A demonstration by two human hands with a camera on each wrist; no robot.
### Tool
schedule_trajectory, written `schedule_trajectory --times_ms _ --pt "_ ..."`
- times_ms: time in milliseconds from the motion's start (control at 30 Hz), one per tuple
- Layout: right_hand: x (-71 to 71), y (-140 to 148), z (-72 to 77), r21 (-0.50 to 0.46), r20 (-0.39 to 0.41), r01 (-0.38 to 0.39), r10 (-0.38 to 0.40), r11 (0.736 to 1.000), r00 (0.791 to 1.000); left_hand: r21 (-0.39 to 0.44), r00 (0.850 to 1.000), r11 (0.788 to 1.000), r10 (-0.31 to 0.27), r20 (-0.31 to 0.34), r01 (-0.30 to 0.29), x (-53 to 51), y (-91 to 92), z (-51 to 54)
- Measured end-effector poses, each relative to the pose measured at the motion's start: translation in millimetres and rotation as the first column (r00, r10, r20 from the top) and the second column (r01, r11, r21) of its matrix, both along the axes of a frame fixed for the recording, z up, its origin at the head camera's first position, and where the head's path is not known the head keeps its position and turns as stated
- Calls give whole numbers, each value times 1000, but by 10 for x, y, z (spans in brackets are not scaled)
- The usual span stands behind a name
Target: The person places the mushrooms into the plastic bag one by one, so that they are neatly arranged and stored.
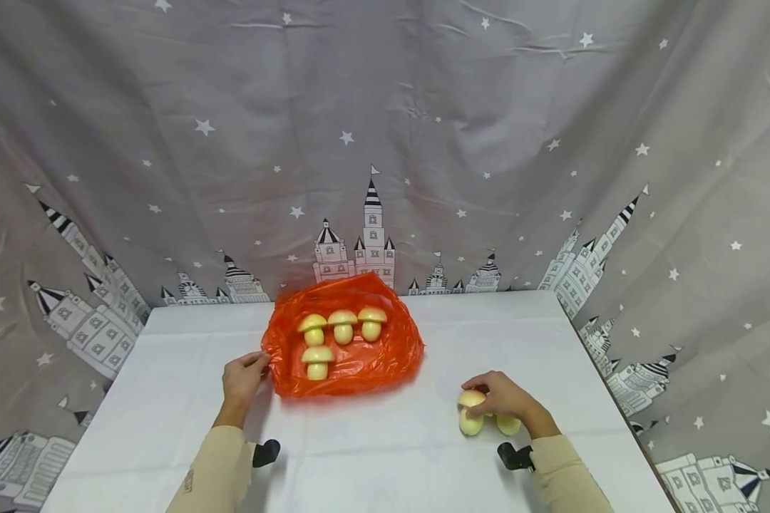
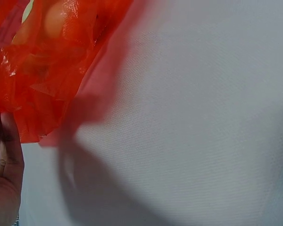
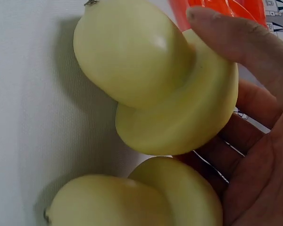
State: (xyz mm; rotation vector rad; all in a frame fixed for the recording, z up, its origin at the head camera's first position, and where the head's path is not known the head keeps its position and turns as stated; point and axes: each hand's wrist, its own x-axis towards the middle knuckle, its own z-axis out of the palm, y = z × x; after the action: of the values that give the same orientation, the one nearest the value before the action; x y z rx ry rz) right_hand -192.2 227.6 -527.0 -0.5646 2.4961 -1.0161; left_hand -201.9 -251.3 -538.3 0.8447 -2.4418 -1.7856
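Observation:
A red plastic bag point(image 1: 359, 370) lies spread on the table, with several yellow model mushrooms point(image 1: 317, 362) in it. At the bag's left edge, my left hand point(image 1: 242, 377) pinches the plastic; the left wrist view shows the fingers point(image 2: 10, 150) against the crumpled film, their tips partly hidden. Over to the right, my right hand point(image 1: 507, 397) grips one mushroom point(image 3: 137, 52) by its cap, thumb on one side and fingers curled behind. A second mushroom point(image 3: 108, 202) lies close beside it, partly under the hand in the head view.
White cloth covers the table point(image 1: 372, 449). Behind and at both sides hangs a grey curtain point(image 1: 423, 142) printed with stars and castles. Black wrist mounts point(image 1: 266, 453) stick out inward from both sleeves.

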Motion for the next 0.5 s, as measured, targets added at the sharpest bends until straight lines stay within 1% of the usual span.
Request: schedule_trajectory --times_ms 100,167,300,400,500 --pt "15 -2 5 11 19 31 -31 999 999 8 1000 1000 0 15 0 -5 12 2" --pt "12 -5 -1 15 11 36 -37 999 999 10 1000 1000 0 22 -1 -5 17 1" --pt "-9 -19 -18 20 -33 39 -38 999 999 5 1000 1000 2 23 -2 -10 21 -5" --pt "-25 -40 -20 -7 -74 41 -41 999 996 -4 1000 1000 -2 13 2 -17 19 -5" --pt "-38 -76 -19 -52 -107 60 -65 997 992 -14 1000 1000 -4 5 4 -23 11 2"
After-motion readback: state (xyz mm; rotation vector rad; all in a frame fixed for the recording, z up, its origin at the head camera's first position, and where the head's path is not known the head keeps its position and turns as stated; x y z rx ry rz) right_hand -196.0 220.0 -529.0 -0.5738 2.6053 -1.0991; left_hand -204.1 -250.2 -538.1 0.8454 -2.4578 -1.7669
